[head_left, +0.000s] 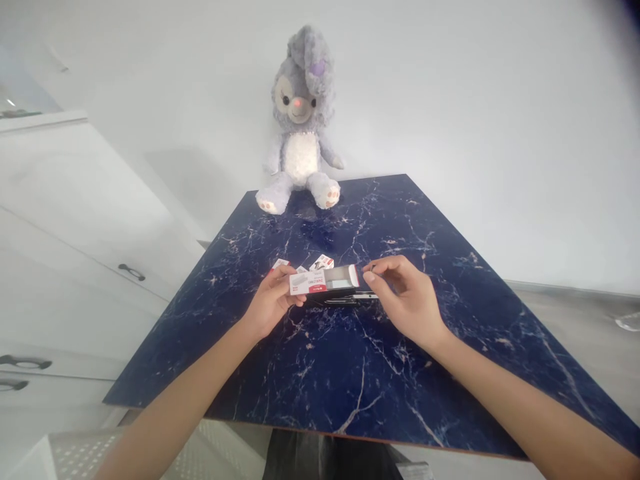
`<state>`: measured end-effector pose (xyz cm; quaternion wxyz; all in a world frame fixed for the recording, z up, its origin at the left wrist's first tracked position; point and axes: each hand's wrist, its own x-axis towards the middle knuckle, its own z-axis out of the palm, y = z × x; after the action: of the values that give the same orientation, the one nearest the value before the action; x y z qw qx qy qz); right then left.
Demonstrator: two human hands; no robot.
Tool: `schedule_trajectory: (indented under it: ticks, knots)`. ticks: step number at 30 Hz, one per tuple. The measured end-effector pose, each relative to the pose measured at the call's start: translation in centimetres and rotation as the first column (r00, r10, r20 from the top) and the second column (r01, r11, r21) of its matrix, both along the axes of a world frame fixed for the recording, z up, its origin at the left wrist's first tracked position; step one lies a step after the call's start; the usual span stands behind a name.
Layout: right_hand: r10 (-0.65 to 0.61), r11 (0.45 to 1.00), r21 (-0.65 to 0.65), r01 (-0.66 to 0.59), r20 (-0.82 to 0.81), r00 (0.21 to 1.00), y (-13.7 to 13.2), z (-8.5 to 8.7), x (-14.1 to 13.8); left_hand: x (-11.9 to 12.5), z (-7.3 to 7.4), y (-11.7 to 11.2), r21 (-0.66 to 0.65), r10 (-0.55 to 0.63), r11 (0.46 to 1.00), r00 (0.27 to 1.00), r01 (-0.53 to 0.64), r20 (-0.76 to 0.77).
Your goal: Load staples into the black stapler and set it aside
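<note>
My left hand (pixel 273 300) holds a small red and white staple box (pixel 307 283) by its left end. The box's right end flap stands open, and a pale inside shows through its cut-out. To the right of that end, my right hand (pixel 405 293) has its thumb and index finger pinched together. A tiny dark bit shows at the fingertips, too small to name. Under the box and close to both hands lies a black and silver stapler (pixel 345 301), partly hidden. Behind the box are more small red and white boxes (pixel 321 262), partly covered.
A dark blue marble-patterned table (pixel 350 373) spreads out below my hands. At its far edge, a grey plush toy (pixel 300 157) sits against the white wall. White cabinets (pixel 100 267) with dark handles stand on the left. A perforated white surface (pixel 85 453) is at lower left.
</note>
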<state>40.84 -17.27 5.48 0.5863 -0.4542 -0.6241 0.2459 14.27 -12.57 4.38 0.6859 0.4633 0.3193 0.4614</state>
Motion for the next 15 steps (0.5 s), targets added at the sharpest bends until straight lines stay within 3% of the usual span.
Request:
schedule_trajectory:
  ticks: [3,7,15]
  knots:
    - [0.012,0.997,-0.079,-0.012,0.000,1.000,0.4,-0.2,-0.1,-0.3,0.1,-0.1,0.017,-0.042,0.999,0.999,0.042,0.016]
    - [0.104,0.984,-0.141,-0.109,-0.041,0.994,0.3,-0.3,-0.3,-0.5,0.1,-0.6,0.005,-0.193,0.981,0.981,0.193,-0.025]
    - [0.179,0.976,-0.129,-0.174,0.032,0.983,-0.4,0.3,-0.4,-0.6,0.4,-1.0,0.022,-0.325,0.946,0.945,0.325,0.019]
